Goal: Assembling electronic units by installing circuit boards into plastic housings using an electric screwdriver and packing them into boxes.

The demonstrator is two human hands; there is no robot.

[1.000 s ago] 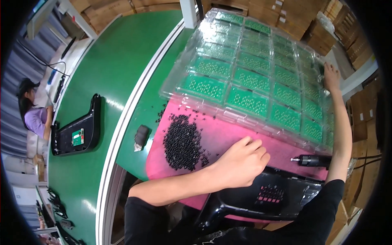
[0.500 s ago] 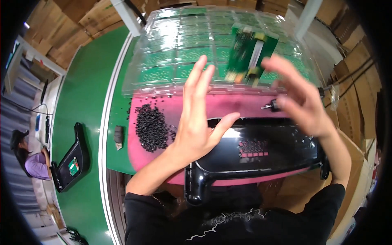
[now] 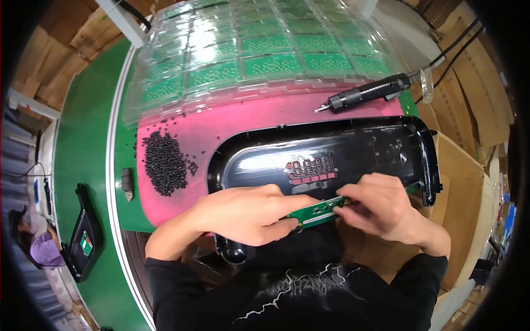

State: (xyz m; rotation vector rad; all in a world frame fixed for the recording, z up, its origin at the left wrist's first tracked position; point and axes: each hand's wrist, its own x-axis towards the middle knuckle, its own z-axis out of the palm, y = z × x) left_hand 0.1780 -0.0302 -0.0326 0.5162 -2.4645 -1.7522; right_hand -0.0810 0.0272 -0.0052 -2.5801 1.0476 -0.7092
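Observation:
Between my two hands a green circuit board is held, tilted nearly edge-on, over the near edge of a black plastic housing. My left hand pinches the board's left end between thumb and fingers. At its right end my right hand grips it, fingertips on the small parts there. The housing lies hollow side up on a pink mat, with cut-outs shaped like display digits in its floor. Beyond it rests a black electric screwdriver, its bit pointing left.
A heap of small black screws covers the mat's left side. Clear plastic trays of green boards stand behind. To the left, another black housing holding a board lies on a green table, near a person in purple.
The circuit board came down from above the trays toward me, and both hands now hold it. My left hand, open and raised before, has closed on its left end.

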